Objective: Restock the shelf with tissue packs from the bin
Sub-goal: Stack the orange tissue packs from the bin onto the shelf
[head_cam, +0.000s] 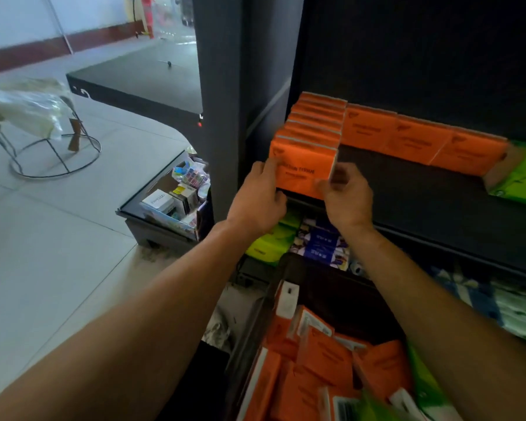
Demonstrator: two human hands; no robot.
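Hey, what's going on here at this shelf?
A person is restocking the dark shelf. The left hand and right hand grip the front orange pack by its sides, at the head of a row of orange packs on the shelf's left end. The bin below holds loose orange packs, so the job is not finished.

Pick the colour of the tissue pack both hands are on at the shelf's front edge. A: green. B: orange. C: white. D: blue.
B: the left hand and right hand grip the orange tissue pack at the front of an orange row on the shelf.
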